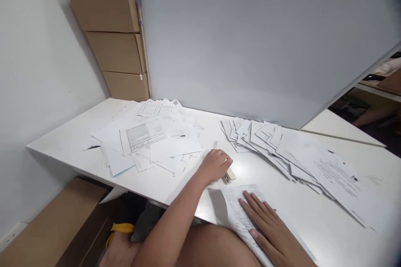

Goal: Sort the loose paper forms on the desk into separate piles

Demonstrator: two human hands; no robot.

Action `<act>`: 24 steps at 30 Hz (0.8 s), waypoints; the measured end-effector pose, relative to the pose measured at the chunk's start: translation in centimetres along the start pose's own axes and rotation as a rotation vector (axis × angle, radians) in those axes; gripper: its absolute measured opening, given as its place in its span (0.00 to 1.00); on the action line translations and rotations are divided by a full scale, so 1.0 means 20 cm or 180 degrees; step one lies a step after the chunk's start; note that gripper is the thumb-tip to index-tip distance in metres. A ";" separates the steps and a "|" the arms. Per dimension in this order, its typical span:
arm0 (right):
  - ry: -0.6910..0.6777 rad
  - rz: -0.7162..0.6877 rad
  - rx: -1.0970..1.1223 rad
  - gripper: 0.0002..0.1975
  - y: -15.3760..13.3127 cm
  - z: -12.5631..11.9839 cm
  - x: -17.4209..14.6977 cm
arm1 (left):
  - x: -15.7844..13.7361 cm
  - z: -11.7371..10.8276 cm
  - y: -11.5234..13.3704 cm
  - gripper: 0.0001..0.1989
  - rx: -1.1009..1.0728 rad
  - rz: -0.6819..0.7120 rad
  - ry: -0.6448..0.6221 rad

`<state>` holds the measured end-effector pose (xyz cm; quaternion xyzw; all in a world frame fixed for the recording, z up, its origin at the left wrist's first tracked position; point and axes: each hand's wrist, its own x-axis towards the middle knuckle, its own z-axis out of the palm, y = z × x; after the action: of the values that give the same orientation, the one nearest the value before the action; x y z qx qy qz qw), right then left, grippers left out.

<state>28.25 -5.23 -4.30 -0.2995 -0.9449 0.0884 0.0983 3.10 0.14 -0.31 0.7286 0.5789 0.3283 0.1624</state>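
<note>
My left hand [215,166] is closed around a small beige stapler [231,175] on the table; only its metal-tipped front end shows past my fingers. My right hand [265,223] lies flat with fingers stretched out on printed sheets [233,204] at the table's front edge. The left edge of those sheets curls up a little, just below the stapler. How many sheets lie there I cannot tell.
A messy pile of printed papers [175,142] spreads over the left of the white table [62,133]. Overlapping paper sets [328,171] fan out at the right. Behind stand a whiteboard-like panel [250,54] and stacked cardboard boxes [115,52]. Another box [53,221] sits below left.
</note>
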 end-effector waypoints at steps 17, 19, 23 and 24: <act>-0.0165 0.0178 0.0069 0.29 -0.04 -0.02 0.17 | 0.00 -0.02 -0.01 0.15 -0.0013 0.0111 -0.0017; -0.0114 0.0215 -0.0010 0.30 -0.04 0.00 0.16 | 0.00 -0.02 -0.01 0.15 -0.0054 0.0110 -0.0016; -0.0034 0.0170 -0.0163 0.30 -0.03 0.02 0.16 | 0.00 -0.02 -0.01 0.15 -0.0062 0.0121 0.0013; -0.0030 0.0154 -0.0178 0.30 -0.03 0.02 0.16 | 0.00 -0.01 -0.01 0.15 -0.0044 0.0120 0.0021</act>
<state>25.24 -3.90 -4.10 -0.3245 -0.9399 0.0657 0.0833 2.71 0.14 -0.27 0.7372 0.5632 0.3376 0.1593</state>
